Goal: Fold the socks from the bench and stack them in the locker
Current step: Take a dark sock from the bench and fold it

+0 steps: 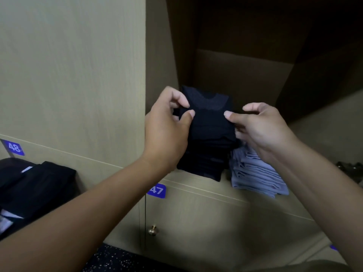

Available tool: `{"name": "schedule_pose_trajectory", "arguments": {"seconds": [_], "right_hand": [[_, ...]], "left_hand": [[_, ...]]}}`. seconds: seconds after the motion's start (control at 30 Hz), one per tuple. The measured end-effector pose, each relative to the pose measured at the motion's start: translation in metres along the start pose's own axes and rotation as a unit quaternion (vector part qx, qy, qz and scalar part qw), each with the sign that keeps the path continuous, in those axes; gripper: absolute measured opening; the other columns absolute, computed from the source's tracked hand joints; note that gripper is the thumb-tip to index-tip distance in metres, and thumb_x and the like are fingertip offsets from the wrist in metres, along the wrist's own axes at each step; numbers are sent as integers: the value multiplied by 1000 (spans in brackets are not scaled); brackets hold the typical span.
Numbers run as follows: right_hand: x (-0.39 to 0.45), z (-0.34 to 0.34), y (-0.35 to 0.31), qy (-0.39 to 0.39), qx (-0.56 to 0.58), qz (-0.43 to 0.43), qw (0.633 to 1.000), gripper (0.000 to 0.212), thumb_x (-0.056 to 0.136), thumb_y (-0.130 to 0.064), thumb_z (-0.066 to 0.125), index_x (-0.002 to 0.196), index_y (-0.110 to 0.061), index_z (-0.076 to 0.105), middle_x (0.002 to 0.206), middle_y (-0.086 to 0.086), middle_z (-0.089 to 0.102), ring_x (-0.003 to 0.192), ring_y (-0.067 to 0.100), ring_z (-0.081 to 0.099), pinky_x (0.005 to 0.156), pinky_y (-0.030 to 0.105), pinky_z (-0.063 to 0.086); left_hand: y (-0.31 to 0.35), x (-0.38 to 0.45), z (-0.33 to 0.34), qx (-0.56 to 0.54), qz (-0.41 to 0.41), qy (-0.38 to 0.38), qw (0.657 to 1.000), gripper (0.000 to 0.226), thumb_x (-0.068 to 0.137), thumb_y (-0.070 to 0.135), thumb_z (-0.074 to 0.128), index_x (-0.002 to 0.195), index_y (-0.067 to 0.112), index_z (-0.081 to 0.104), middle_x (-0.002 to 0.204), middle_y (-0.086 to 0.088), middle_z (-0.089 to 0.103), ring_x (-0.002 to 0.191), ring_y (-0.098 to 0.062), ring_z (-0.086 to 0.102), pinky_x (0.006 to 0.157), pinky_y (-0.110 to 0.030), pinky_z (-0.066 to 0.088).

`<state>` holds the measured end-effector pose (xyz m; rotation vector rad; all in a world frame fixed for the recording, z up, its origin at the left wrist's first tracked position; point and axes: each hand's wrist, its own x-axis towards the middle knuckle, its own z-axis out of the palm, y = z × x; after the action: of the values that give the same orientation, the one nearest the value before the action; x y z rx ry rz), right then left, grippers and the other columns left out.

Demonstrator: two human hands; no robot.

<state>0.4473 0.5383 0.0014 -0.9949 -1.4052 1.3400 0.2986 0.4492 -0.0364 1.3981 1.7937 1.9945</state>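
Observation:
A tall stack of folded dark navy socks (206, 146) stands on the open locker's shelf (196, 183). On top lies a folded dark sock (209, 118). My left hand (167, 130) pinches its left edge between thumb and fingers. My right hand (261, 126) pinches its right edge the same way. To the right of the dark stack sits a lower pile of folded light blue socks (257, 177), partly hidden behind my right wrist.
The locker interior (245, 75) is dark and deep. A closed door (68, 75) stands to the left. Below are blue labels 47 (157, 191) and 48 (14, 147), a brass knob (152, 230), and dark clothing (29, 189) at the lower left.

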Motion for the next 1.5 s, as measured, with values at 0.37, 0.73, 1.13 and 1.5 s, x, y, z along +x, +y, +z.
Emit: {"name": "schedule_pose_trajectory", "arguments": {"seconds": [0.37,0.73,1.13,1.5], "right_hand": [[20,-19,6,-64,-103,-29,992,33,91,-3,71,124,-8,68,114,9,68,96,12,70,64,12,53],[38,-12,28,-31,-264,-49,963,44,82,-10,83,123,-6,69,108,9,73,83,21,75,75,28,61],[30,-6,23,-21,-487,-180,855,32,97,-31,67,126,-18,70,124,1,69,118,16,59,86,19,37],[-12,15,4,-213,-397,-252,856,15,94,-33,69,106,-28,76,94,-17,73,91,-8,64,77,5,45]], "left_hand": [[-28,35,6,18,-62,-165,984,43,96,26,69,137,28,60,133,-3,63,92,-12,72,96,-43,57],[-40,39,14,92,-67,-140,984,41,94,24,72,134,25,65,101,3,75,89,-2,68,86,-14,49],[-39,34,12,261,74,-178,946,23,96,34,66,113,21,73,111,7,65,101,-11,58,88,-26,45],[4,-9,-55,285,161,-198,924,17,94,40,58,93,26,68,79,12,66,74,-4,61,65,-24,48]]}}
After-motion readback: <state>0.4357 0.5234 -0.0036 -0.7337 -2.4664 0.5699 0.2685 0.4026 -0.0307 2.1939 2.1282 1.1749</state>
